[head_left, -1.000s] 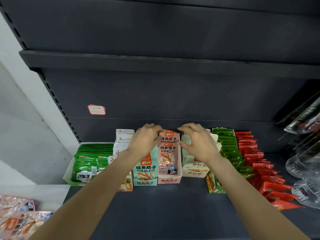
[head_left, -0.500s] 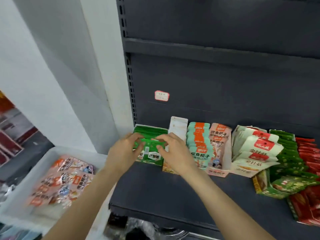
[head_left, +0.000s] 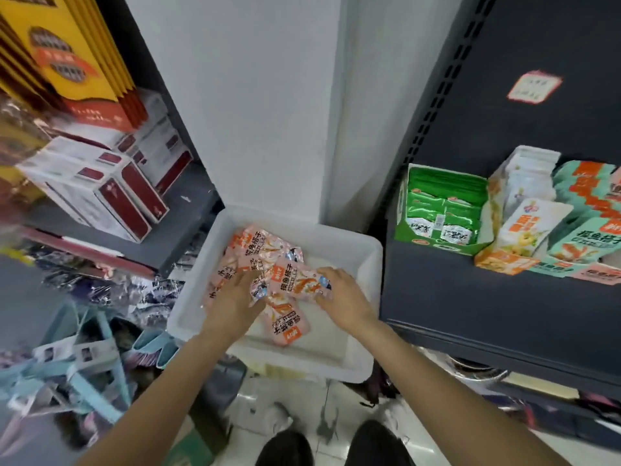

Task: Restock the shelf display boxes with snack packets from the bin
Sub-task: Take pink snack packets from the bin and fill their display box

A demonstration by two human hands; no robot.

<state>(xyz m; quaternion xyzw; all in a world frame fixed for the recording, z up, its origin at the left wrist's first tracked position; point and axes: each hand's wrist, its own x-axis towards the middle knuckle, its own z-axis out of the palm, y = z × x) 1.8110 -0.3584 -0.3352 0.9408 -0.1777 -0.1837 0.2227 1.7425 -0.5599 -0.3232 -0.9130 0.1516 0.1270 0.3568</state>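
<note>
Both hands reach into the white bin (head_left: 366,257), which sits below and left of the dark shelf (head_left: 470,297). The left hand (head_left: 235,299) lies on the heap of pink snack packets (head_left: 258,250), its fingertips hidden among them, so I cannot tell whether it grips. The right hand (head_left: 339,294) pinches the end of one packet (head_left: 300,280). On the shelf stand the display boxes: a green box (head_left: 437,210) in full, the teal box (head_left: 584,243) cut off by the frame edge. Motion blurs the goods at far left.

pink snack packets (head_left: 295,280): 摸鱼搭子 | teal display box (head_left: 586,245): 摸鱼搭子 | shelf tag (head_left: 534,86): unreadable
</note>
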